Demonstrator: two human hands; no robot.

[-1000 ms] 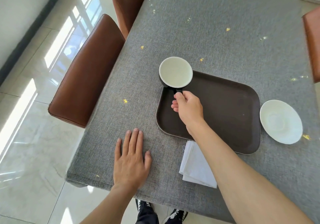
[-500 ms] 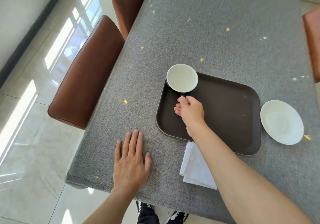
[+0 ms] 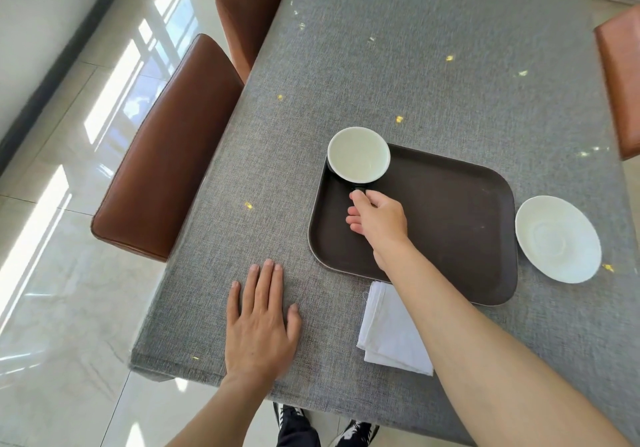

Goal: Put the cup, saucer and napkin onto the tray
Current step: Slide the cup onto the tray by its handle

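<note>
A dark cup (image 3: pixel 358 154) with a white inside stands in the far left corner of the brown tray (image 3: pixel 450 211). My right hand (image 3: pixel 379 219) is over the tray with thumb and finger on the cup's dark handle. A white saucer (image 3: pixel 557 238) lies on the grey cloth just right of the tray. A folded white napkin (image 3: pixel 388 335) lies in front of the tray, partly under my right forearm. My left hand (image 3: pixel 261 322) rests flat on the cloth with fingers spread, left of the napkin.
Two brown leather chairs (image 3: pixel 166 155) stand along the table's left side, another (image 3: pixel 620 76) at the far right. The table's near edge (image 3: pixel 207 377) runs just behind my left hand, with glossy tiled floor and my shoes below.
The cup came down from the tray's far left rim into the corner of the tray, my right hand still on its handle. My left hand stayed put.
</note>
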